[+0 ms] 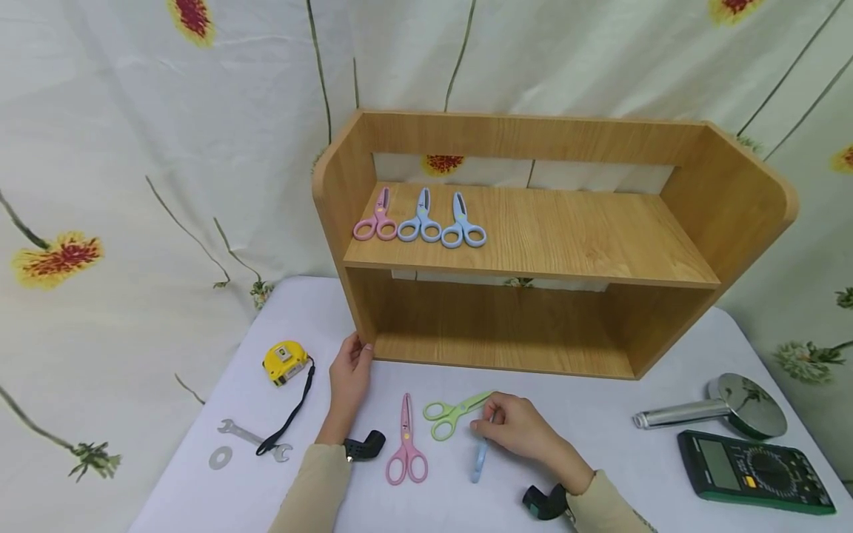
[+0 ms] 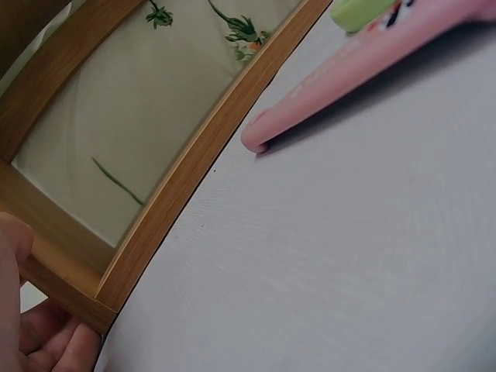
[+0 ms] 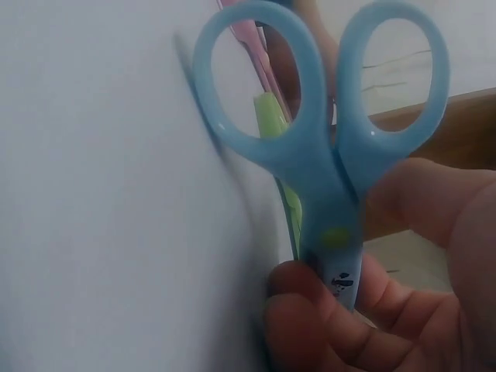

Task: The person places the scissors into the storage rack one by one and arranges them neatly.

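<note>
light-blue plastic scissors, nearest the right wrist camera, are pinched at the blade end by the right hand, loops towards six o'clock in the head view. the left hand grips the eight-o'clock front corner of a two-tier light-brown wooden shelf. from the held pair, lime-green scissors lie at eleven o'clock and slim pink scissors at nine, both on white cloth. one small pink pair and two pale-blue pairs rest at the upper board's nine-o'clock end. a chrome shower head and black-and-green multimeter lie at three.
</note>
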